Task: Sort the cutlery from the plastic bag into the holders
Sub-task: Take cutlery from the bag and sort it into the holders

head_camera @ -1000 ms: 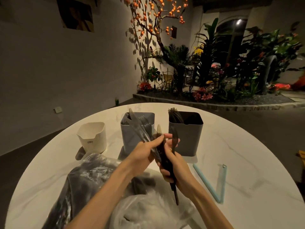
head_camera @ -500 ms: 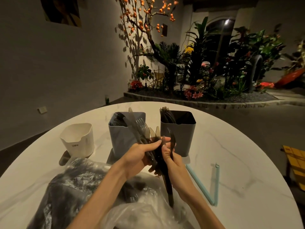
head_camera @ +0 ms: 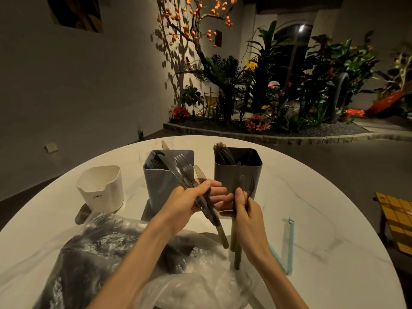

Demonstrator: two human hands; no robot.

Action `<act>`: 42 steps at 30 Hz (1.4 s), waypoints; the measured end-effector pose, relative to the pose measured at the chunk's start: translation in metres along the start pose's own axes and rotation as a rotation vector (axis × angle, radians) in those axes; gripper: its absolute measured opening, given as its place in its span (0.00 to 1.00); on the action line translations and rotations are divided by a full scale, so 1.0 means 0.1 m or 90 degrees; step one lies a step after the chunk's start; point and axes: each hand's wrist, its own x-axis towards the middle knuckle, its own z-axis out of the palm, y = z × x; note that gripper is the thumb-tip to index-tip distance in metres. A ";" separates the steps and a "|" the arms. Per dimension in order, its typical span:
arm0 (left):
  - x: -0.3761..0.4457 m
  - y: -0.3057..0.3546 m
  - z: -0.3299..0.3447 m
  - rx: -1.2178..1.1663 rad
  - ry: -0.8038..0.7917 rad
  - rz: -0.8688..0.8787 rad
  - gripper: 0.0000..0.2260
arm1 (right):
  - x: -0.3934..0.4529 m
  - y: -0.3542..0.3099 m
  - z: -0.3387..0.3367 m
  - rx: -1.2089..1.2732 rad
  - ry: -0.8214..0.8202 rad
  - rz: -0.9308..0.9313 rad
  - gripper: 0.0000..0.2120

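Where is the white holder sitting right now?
In the head view the white holder stands on the left part of the round table, just left of the light grey holder and behind the plastic bag.

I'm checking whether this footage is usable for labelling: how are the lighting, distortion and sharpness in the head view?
Head view: dim, warm light; the tree throws shadows on the wall. Wide-angle distortion bends the table edge. The dark cutlery in the left hand and right hand merges into murk; the plastic bag shows slight glare.
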 end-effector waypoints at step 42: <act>-0.13 0.02 0.24 0.042 -0.055 0.037 0.09 | 0.00 -0.24 -0.35 0.132 -0.326 0.159 0.14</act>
